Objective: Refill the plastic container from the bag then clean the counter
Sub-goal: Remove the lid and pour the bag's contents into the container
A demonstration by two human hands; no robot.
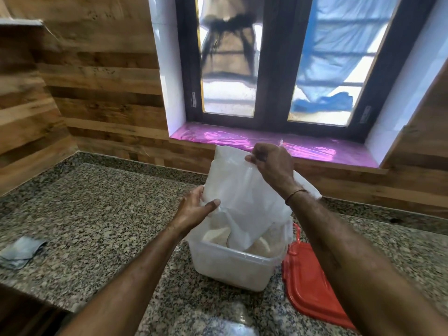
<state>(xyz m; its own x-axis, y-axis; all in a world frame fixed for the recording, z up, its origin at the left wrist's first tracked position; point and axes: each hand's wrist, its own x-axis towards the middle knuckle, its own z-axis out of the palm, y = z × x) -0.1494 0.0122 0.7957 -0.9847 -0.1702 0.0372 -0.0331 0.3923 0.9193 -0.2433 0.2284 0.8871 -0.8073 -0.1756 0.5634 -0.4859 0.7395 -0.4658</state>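
Right grip pinched on bag top; left grip clamped on its side. Lower end down inside plastic container on worktop. Likely fault: thin film slipping or swinging, spilling white contents past rim onto red lid.

Most of the left hand's fingers lay hidden behind the bag. The container's cloudy wall blurred what lay inside. The right forearm covered part of the red lid. The cloth ran off the left edge. A shiny patch at the bottom edge was too blurred to name.
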